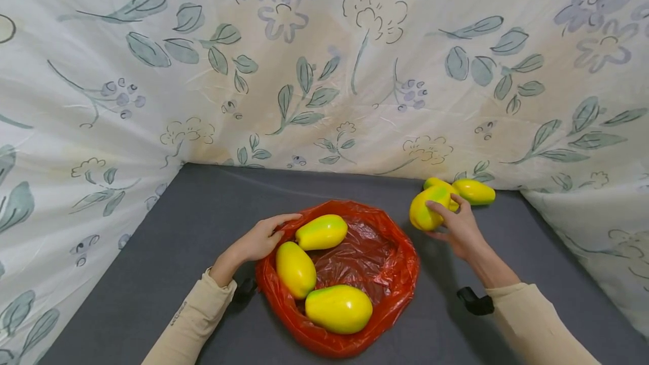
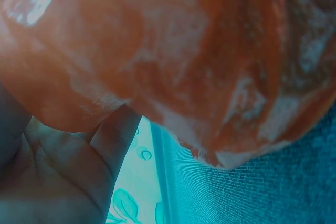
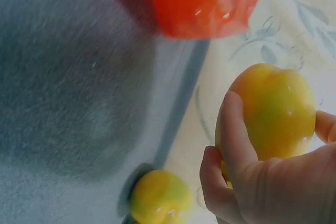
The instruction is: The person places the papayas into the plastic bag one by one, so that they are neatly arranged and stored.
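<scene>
A red plastic bag (image 1: 405, 292) stands with its mouth wide and rim rolled outward; three yellow-green papayas lie inside, along its left and near sides. My left hand (image 1: 261, 238) holds the bag's far-left rim; in the left wrist view the crinkled red plastic (image 2: 173, 66) covers its fingertips. To the right of the bag, my right hand (image 1: 460, 230) grips another papaya (image 1: 427, 212) between thumb and fingers. The right wrist view shows that papaya (image 3: 275, 114) held above the table surface.
Behind the right hand, more papayas (image 1: 474, 191) lie at the table's far right edge, partly hidden by the held one. The dark grey table (image 1: 203, 207) is bordered by a floral cloth (image 1: 314, 72) at the back and sides.
</scene>
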`<action>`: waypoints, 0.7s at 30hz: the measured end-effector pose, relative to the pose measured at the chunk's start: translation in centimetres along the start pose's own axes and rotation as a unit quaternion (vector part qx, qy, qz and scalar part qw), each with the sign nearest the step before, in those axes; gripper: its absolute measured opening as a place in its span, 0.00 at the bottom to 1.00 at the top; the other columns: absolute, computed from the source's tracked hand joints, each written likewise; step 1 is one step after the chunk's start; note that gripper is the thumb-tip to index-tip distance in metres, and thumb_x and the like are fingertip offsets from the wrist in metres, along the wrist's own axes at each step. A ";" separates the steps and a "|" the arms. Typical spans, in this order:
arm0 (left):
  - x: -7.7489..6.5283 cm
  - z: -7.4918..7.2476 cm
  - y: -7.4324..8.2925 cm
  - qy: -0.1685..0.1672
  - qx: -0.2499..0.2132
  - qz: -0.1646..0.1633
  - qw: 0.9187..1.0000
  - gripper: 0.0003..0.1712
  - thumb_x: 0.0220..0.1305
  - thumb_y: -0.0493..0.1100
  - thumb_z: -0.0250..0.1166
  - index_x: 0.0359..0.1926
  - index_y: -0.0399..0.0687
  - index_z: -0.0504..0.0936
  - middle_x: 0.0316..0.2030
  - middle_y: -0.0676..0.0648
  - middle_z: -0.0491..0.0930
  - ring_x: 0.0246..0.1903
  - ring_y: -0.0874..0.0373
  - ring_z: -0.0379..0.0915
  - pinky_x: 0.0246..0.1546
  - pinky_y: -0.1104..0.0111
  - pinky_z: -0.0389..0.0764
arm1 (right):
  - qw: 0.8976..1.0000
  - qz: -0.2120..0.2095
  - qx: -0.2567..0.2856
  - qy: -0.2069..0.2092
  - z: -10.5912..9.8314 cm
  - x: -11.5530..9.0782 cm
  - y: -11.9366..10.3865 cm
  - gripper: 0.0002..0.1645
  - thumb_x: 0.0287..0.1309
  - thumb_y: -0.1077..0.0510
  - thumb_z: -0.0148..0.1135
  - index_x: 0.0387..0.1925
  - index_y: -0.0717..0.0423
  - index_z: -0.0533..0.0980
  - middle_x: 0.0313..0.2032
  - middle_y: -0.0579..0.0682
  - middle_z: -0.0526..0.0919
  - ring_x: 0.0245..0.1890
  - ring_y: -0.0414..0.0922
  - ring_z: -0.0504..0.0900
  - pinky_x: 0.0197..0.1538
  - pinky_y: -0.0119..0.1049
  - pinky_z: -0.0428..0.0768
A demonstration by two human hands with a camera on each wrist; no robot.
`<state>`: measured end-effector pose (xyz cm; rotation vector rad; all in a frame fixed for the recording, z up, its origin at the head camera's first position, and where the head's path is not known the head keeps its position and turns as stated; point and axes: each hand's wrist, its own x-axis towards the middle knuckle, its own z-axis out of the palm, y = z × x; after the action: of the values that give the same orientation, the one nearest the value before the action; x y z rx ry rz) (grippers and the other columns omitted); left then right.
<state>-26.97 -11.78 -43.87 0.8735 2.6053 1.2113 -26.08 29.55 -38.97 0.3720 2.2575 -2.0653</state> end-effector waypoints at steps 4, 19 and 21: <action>0.0 0.0 0.0 0.003 0.001 0.005 1.000 0.29 0.66 0.25 0.49 0.67 0.42 0.67 0.62 0.36 0.67 0.26 0.58 0.65 0.39 0.62 0.71 | 1.000 -0.004 0.005 -0.020 0.5 -0.9 -0.6 0.60 0.62 0.43 0.59 0.72 0.51 0.25 0.69 0.64 0.37 0.62 0.61 0.56 0.45 0.45 0.80; -0.1 -0.1 0.0 -0.001 -0.005 0.008 1.000 0.29 0.66 0.25 0.49 0.67 0.41 0.66 0.62 0.36 0.67 0.25 0.56 0.65 0.40 0.61 0.72 | 0.997 -0.034 -0.003 -0.076 3.2 -3.0 -0.6 0.54 0.66 0.45 0.55 0.73 0.52 0.28 0.66 0.67 0.45 0.60 0.60 0.62 0.48 0.47 0.78; -0.1 -0.1 0.0 0.000 -0.004 0.007 1.000 0.29 0.66 0.25 0.49 0.67 0.41 0.67 0.62 0.36 0.67 0.26 0.56 0.65 0.39 0.62 0.72 | 0.996 -0.032 -0.010 -0.078 3.6 -3.2 -0.5 0.54 0.66 0.45 0.55 0.73 0.52 0.29 0.66 0.67 0.46 0.60 0.61 0.62 0.48 0.47 0.78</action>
<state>-26.92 -11.88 -43.77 0.8928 2.5971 1.2240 -23.54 25.49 -38.16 0.1325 2.2256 -2.0205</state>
